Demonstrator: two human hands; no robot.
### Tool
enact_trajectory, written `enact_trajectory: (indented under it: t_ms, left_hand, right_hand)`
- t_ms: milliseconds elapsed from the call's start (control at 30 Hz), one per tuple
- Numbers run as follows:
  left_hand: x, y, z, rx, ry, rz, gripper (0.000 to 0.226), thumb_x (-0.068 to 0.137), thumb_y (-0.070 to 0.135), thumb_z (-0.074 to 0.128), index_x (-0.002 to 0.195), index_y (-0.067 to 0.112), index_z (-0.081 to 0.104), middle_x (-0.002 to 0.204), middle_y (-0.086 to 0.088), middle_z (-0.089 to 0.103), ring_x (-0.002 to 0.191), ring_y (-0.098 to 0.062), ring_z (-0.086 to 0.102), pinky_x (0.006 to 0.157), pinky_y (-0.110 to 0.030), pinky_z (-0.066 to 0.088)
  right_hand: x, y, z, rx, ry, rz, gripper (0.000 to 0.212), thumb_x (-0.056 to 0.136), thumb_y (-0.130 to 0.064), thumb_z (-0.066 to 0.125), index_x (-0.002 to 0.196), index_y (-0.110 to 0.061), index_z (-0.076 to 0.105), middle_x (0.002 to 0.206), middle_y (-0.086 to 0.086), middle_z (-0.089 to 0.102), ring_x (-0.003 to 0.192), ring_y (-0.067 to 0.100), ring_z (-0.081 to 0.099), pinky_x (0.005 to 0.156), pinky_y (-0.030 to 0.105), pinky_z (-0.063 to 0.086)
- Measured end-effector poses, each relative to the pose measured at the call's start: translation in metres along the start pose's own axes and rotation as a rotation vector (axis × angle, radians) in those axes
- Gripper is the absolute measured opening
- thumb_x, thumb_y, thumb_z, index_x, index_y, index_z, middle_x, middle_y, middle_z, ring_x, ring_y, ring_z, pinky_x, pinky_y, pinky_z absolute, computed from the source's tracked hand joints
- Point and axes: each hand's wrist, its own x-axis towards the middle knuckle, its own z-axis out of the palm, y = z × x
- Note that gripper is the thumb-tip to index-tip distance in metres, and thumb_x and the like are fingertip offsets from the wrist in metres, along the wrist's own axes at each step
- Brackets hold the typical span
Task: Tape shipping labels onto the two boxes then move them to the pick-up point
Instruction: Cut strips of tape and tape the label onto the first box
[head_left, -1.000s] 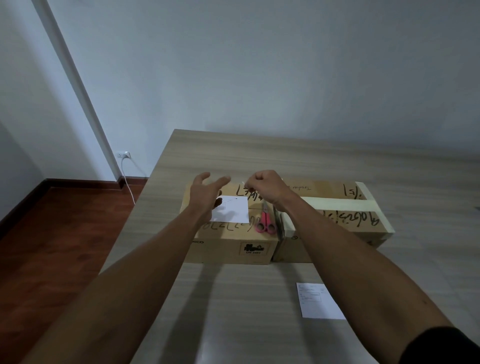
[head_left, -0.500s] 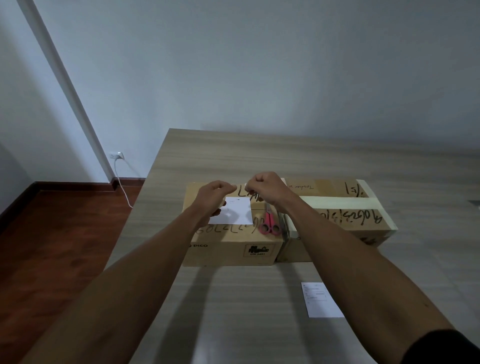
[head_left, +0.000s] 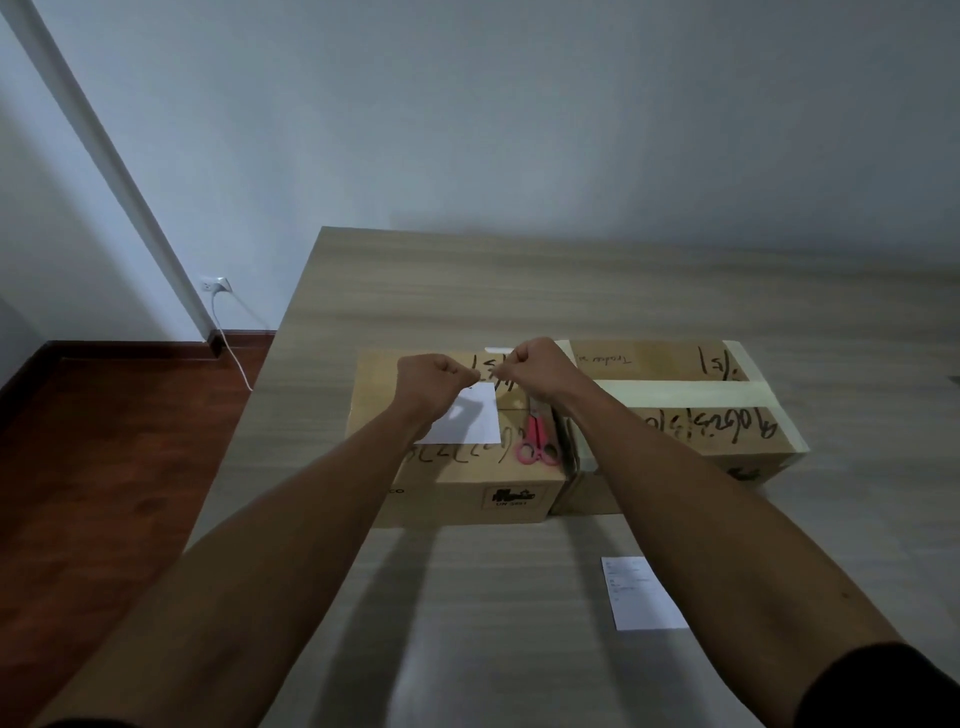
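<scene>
Above the left box (head_left: 457, 467), both hands (head_left: 485, 371) pinch something too small to identify.

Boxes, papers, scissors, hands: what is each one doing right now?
Left box: closed, paper and scissors on top.
Right box: closed, taped.
Label: lying flat on left box.
Second label: lying flat on table.
Scissors: closed, lying down.
Left hand: fingers curled, pinching; what it holds is too small to tell.
Right hand: the same.

Hands close together

My left hand (head_left: 434, 382), open a second ago, now curls into a fist, knuckles almost meeting my right hand (head_left: 532, 364).
</scene>
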Motion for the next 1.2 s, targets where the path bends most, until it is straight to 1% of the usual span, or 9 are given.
enact_trajectory:
  t_ms: [67,133,200,300,467,533,800,867,1200]
  left_hand:
    - [0.011,0.002,0.006,0.079,0.012,0.010,0.020,0.083,0.016,0.084,0.070,0.006,0.072,0.071,-0.005,0.067,0.061,-0.012,0.054,0.058,-0.025,0.046]
    - [0.023,0.001,0.009,0.193,0.013,0.027,0.026,0.082,0.020,0.083,0.065,0.007,0.068,0.069,-0.008,0.064,0.061,-0.016,0.052,0.069,-0.031,0.046]
    - [0.040,-0.006,0.014,0.297,0.032,0.007,0.030,0.077,0.035,0.082,0.066,0.009,0.073,0.086,-0.015,0.072,0.070,-0.024,0.067,0.083,-0.040,0.055]
    - [0.064,-0.023,0.020,0.475,0.078,-0.040,0.030,0.070,0.054,0.076,0.063,0.025,0.070,0.103,-0.015,0.068,0.077,-0.031,0.071,0.084,-0.053,0.059]
    - [0.058,-0.004,0.024,0.739,0.032,-0.079,0.034,0.086,0.052,0.074,0.097,0.020,0.076,0.133,-0.009,0.049,0.109,-0.029,0.061,0.099,-0.050,0.050]
    - [0.060,-0.003,0.025,0.782,0.013,-0.095,0.033,0.088,0.050,0.074,0.101,0.020,0.076,0.141,-0.009,0.044,0.112,-0.030,0.059,0.100,-0.046,0.045]
    - [0.071,-0.005,0.030,0.874,-0.033,-0.112,0.038,0.089,0.049,0.073,0.109,0.017,0.075,0.148,-0.012,0.041,0.122,-0.032,0.055,0.104,-0.048,0.037]
    - [0.073,-0.006,0.032,0.902,-0.040,-0.115,0.043,0.089,0.050,0.073,0.113,0.015,0.073,0.148,-0.013,0.041,0.122,-0.032,0.055,0.104,-0.048,0.037]
    - [0.080,-0.009,0.036,0.964,-0.052,-0.121,0.051,0.088,0.054,0.071,0.121,0.014,0.068,0.148,-0.013,0.040,0.120,-0.034,0.056,0.105,-0.049,0.036]
  right_hand:
    - [0.012,0.004,0.000,-0.040,-0.001,0.009,0.036,0.086,-0.014,0.078,0.057,0.001,0.064,0.059,0.011,0.067,0.082,0.038,0.072,0.084,0.054,0.058]
    - [0.023,0.006,0.003,-0.072,0.015,0.017,0.051,0.083,-0.009,0.077,0.043,-0.012,0.047,0.038,-0.004,0.044,0.060,0.032,0.063,0.082,0.053,0.060]
    - [0.034,0.007,0.004,-0.102,-0.002,0.038,0.046,0.083,-0.009,0.077,0.050,-0.010,0.045,0.045,0.001,0.040,0.050,0.024,0.049,0.066,0.045,0.056]
    - [0.048,0.010,0.009,-0.143,-0.046,0.061,0.044,0.086,-0.011,0.075,0.059,-0.012,0.040,0.054,0.004,0.038,0.049,0.019,0.040,0.053,0.028,0.034]
    - [0.065,0.019,0.019,-0.193,-0.069,0.118,0.037,0.082,-0.012,0.076,0.066,-0.010,0.043,0.059,0.005,0.045,0.053,0.019,0.044,0.047,0.024,0.031]
    - [0.068,0.022,0.020,-0.191,-0.080,0.131,0.040,0.081,-0.008,0.076,0.062,-0.011,0.040,0.058,0.006,0.045,0.050,0.018,0.043,0.046,0.024,0.031]
    - [0.068,0.025,0.020,-0.153,-0.105,0.160,0.011,0.076,-0.005,0.076,0.074,0.003,0.068,0.063,0.011,0.066,0.047,0.018,0.055,0.054,0.025,0.047]
    - [0.068,0.026,0.020,-0.153,-0.107,0.164,0.011,0.078,-0.004,0.074,0.070,0.001,0.068,0.057,0.008,0.064,0.043,0.015,0.053,0.050,0.021,0.044]
    - [0.069,0.021,0.023,-0.178,-0.103,0.176,0.016,0.073,-0.004,0.076,0.068,-0.002,0.061,0.058,0.009,0.060,0.044,0.017,0.050,0.052,0.024,0.043]
